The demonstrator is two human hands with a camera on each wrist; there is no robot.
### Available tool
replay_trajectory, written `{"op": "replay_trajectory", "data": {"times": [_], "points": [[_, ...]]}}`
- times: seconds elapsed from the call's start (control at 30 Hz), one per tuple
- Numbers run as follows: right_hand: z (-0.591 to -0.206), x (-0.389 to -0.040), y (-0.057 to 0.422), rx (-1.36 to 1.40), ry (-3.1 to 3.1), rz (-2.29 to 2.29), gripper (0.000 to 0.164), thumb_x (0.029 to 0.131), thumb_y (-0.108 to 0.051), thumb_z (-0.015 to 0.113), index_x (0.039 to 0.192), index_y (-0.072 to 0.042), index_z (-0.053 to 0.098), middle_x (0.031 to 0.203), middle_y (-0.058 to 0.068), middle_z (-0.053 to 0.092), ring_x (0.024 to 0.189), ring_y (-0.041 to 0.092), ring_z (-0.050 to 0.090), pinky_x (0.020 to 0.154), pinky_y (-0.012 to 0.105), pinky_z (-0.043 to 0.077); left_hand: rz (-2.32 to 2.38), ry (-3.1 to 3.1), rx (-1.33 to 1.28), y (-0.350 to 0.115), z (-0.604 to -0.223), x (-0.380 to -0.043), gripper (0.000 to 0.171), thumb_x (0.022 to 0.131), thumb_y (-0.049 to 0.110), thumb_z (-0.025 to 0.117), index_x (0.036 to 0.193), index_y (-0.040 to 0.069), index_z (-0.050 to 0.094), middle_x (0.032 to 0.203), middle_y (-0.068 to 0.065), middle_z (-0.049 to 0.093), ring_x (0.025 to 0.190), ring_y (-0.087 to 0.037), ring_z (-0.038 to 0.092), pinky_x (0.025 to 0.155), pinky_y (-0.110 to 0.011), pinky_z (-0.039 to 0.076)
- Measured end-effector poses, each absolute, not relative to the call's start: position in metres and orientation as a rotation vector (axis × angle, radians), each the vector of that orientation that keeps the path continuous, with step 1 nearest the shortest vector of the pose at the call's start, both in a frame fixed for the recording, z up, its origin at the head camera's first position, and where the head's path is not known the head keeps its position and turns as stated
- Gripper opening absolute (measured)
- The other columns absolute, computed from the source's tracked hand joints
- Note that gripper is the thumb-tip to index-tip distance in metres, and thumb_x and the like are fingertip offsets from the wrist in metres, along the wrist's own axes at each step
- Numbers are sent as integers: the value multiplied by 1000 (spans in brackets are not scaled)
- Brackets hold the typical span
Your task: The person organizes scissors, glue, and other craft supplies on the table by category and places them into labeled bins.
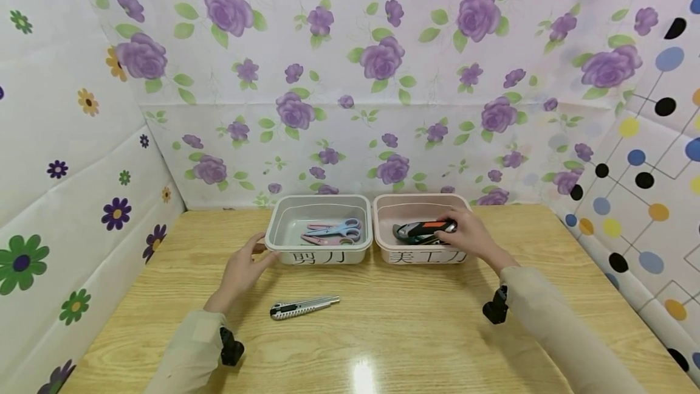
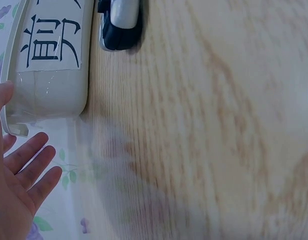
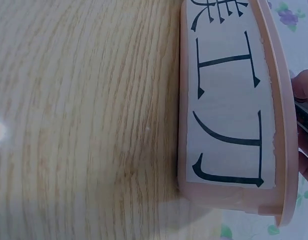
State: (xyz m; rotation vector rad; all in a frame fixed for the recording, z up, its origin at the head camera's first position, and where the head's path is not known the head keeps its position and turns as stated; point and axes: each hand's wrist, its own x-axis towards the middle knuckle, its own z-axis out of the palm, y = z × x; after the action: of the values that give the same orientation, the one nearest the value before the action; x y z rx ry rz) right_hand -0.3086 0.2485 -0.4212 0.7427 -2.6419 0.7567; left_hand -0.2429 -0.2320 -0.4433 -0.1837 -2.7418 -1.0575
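Note:
My right hand (image 1: pixel 471 235) grips a black and orange utility knife (image 1: pixel 423 228) inside or just over the pink bin (image 1: pixel 378 231). Other cutters lie under it, mostly hidden. The right wrist view shows only parts of my fingers (image 3: pixel 306 85) behind the bin's rim. At the left end of the white bin (image 1: pixel 272 221) is my left hand (image 2: pixel 19 180), its fingers spread and loosely extended, the thumb at the rim. Several scissors (image 1: pixel 333 230) with blue and pink handles lie in that bin. A silver and black utility knife (image 1: pixel 304 307) rests on the table in front of it.
Both bins stand side by side at the back of the wooden table (image 1: pixel 383 333), each with a Chinese label on its front. A flowered cloth (image 1: pixel 339 138) hangs right behind them. Patterned cloths also stand at the left and right sides.

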Motion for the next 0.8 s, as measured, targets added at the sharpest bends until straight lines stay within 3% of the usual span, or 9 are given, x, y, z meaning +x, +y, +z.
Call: {"op": "replay_trajectory", "data": {"times": [0.4, 0.8], "points": [[-425, -315, 243, 784, -2666, 741, 25, 74, -16, 73, 95, -3, 67, 99, 13, 60, 87, 26, 54, 72, 42, 46, -1069, -2737, -177, -231, -444, -243, 63, 87, 44, 57, 135, 7, 40, 113, -19, 61, 104, -35, 56, 84, -50, 45], [-421, -319, 244, 804, -2691, 720, 28, 72, -15, 77, 96, -2, 67, 91, 10, 64, 73, 20, 57, 62, 32, 45, -1067, -2747, -164, -230, -444, -243, 65, 86, 47, 56, 136, 7, 39, 114, -18, 60, 106, -34, 55, 85, -51, 45]]}}
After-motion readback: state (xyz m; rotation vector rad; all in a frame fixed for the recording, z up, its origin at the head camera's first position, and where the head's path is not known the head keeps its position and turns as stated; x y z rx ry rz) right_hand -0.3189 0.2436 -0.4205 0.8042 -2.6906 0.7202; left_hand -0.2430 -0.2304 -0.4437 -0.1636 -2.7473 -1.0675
